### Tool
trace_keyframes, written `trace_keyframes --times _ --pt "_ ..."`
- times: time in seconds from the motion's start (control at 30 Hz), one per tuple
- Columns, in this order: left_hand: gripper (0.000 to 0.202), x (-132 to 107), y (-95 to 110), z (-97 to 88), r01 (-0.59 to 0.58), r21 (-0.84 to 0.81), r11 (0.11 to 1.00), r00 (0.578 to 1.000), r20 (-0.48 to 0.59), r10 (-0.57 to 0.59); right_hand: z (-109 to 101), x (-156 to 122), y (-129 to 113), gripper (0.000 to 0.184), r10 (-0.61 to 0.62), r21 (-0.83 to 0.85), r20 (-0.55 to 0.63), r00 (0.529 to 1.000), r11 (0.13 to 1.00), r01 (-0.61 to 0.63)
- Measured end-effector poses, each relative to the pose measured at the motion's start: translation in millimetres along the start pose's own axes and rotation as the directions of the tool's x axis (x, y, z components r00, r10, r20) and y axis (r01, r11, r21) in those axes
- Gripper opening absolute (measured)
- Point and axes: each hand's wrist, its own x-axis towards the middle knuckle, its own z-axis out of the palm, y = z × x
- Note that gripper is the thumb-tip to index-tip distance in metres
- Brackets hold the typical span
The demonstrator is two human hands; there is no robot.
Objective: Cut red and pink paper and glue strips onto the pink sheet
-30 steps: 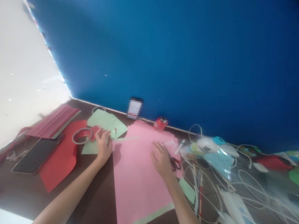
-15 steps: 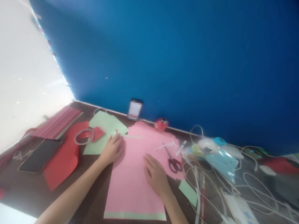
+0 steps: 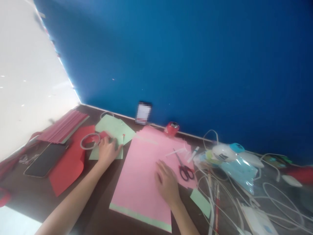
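Note:
My left hand (image 3: 108, 150) is over light green paper (image 3: 107, 124), fingers apart and bent down at a small red piece (image 3: 103, 134). A pale ring (image 3: 81, 143), perhaps a tape roll, lies just left of it on red paper (image 3: 67, 173). My right hand (image 3: 167, 181) rests with fingers stretched out on a large pink sheet (image 3: 137, 182) with a green strip along its near edge. The sheet lies tilted on the dark table. Scissors with dark handles (image 3: 187, 173) lie right of my right hand on more pink paper.
A striped pink stack (image 3: 63, 125) and a dark phone (image 3: 46, 161) lie to the left. At the wall stand a blurred upright card (image 3: 143, 112) and a red object (image 3: 171, 129). A green scrap (image 3: 201, 202), white cables (image 3: 276, 195) and a blue plastic packet (image 3: 241, 169) crowd the right.
My left hand has left the pink sheet's far left corner and moved left onto the green paper. The pink sheet has turned askew. My right hand stays on it.

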Motion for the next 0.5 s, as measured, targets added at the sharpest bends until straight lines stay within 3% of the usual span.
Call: trace_keyframes --times 0.13,0.2,0.23,0.3,0.37,0.4,0.43,0.5 --pt "0.032 0 5 -1.5 0.014 -0.234 0.972 1.000 0.006 -0.013 0 0 1 0.037 -0.020 -0.005 0.000 1.000 1.000 0.020" --pt "0.032 2 8 -3.3 0.072 -0.499 0.863 0.997 0.044 -0.057 1 1 1 0.037 -0.029 -0.018 0.007 1.000 0.999 0.029" --pt "0.034 3 10 -4.8 0.137 -0.649 0.749 0.990 0.110 -0.085 1 1 2 0.037 -0.032 -0.026 0.010 0.999 0.999 0.033" --pt "0.041 3 16 -8.1 0.323 -0.860 0.395 0.945 0.316 -0.085 2 1 2 0.037 -0.040 -0.037 0.014 0.999 0.999 0.040" --pt "0.046 2 22 -11.2 0.505 -0.862 0.038 0.863 0.506 -0.001 1 1 3 0.036 -0.054 -0.032 0.013 0.998 0.998 0.054" --pt "0.045 1 26 -12.5 0.574 -0.815 -0.079 0.819 0.572 0.048 0 1 2 0.036 -0.062 -0.020 0.007 0.998 0.998 0.062" --pt "0.042 -1 29 -13.6 0.629 -0.762 -0.150 0.777 0.622 0.097 -1 1 1 0.035 -0.067 -0.002 -0.005 0.998 0.998 0.067" --pt "0.035 -4 34 -15.7 0.722 -0.666 -0.188 0.692 0.692 0.205 -4 3 -3 0.033 -0.066 0.068 -0.047 0.997 0.995 0.069"
